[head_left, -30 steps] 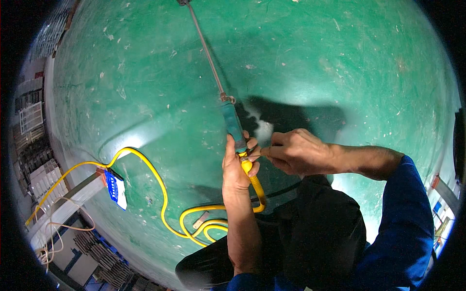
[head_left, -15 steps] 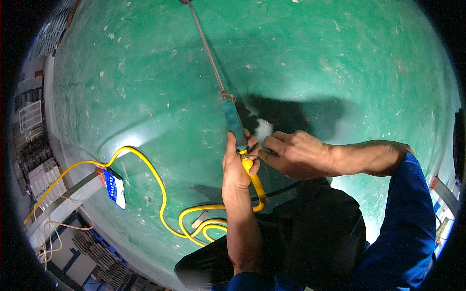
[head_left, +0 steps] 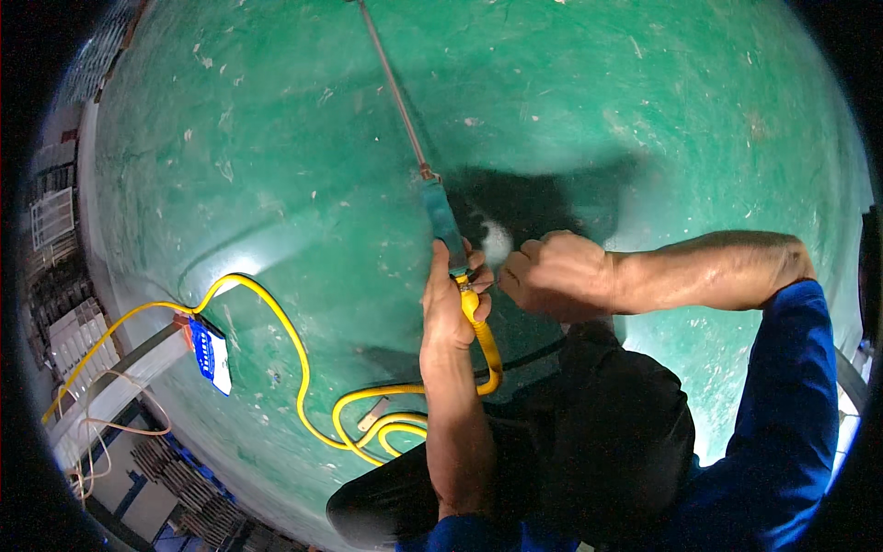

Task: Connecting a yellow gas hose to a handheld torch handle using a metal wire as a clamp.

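My left hand (head_left: 448,308) is wrapped round the lower end of a long lance, where its teal handle (head_left: 441,213) meets a yellow hose (head_left: 487,354). From the handle a thin metal tube (head_left: 395,87) runs up past the top edge of the view. A small metal clamp (head_left: 463,281) sits at the joint between handle and hose, partly behind my fingers. Just to the right of that joint, my right hand (head_left: 563,274) is closed, fingertips pinched close to the clamp. Whatever the right fingers hold is hidden or too small to make out.
The hose loops over the green floor (head_left: 276,166) and off to the left, over a grey beam (head_left: 138,377). A blue and white packet (head_left: 212,357) lies by the beam's end. A small flat pale piece (head_left: 372,414) lies among the hose loops. Stacked racks (head_left: 184,488) stand at lower left.
My right hand has shifted slightly up and right, its wrist and elbow with it. My left hand still grips the lance, whose far tip has slid further out at the top.
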The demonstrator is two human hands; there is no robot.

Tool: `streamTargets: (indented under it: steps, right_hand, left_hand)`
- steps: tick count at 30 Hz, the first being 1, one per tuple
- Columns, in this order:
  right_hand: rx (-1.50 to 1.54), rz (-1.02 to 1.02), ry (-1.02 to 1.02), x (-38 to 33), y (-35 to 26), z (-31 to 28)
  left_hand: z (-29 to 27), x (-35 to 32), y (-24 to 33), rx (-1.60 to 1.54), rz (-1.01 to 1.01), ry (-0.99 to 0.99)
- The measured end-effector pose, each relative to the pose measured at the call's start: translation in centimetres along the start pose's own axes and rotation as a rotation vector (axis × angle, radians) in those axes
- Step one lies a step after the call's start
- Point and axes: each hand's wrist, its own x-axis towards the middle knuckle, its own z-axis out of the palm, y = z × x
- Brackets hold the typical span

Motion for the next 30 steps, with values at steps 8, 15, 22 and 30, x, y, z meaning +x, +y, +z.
streamTargets:
  steps: [8, 15, 22, 30]
  right_hand:
    - [0.547, 0.299, -0.221, 1.2, 0.7, -3.1]
    - [-0.148, -0.076, -0.057, 0.2, 0.5, -0.2]
    - [0.49, 0.202, 0.139, 2.0, 5.9, -0.8]
    - [1.43, 0.827, 0.327, 9.7, 4.2, 2.2]
  left_hand:
    - [0.0, 0.3, -0.4, 0.033, 0.006, 0.012]
    - [0.4, 0.4, -0.6, 0.085, 0.003, 0.056]
    - [0.1, 0.5, -0.1, -0.036, -0.037, -0.102]
    - [-0.2, 0.8, -0.7, -0.019, -0.053, -0.08]
